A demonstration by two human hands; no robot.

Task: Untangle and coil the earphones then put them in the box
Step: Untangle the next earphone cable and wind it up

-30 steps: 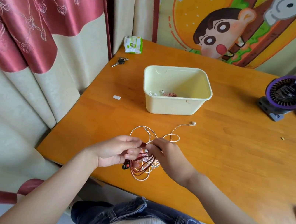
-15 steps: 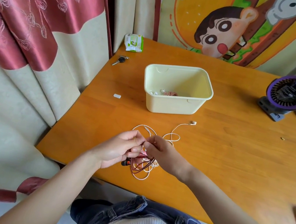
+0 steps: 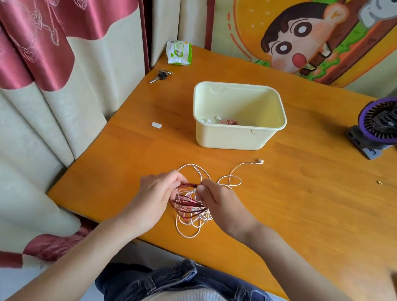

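At the table's [image 3: 287, 203] front edge, left hand [image 3: 156, 195] and right hand [image 3: 220, 205] are pinching and newly stretching the tangled earphones' [image 3: 190, 214] red cord [image 3: 190, 185].

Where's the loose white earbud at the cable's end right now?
In the head view, the white earbud lies on the table, just nearer than the cream box, beyond and right of the right hand.

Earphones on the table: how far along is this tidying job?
Done: one reddish set with white earbuds lies in the cream box. In hand: the left hand and right hand pinch a red cable taut between them. Left: the red-and-white tangle beneath is unsorted, one white earbud trailing on the table; nothing of it is coiled or boxed.
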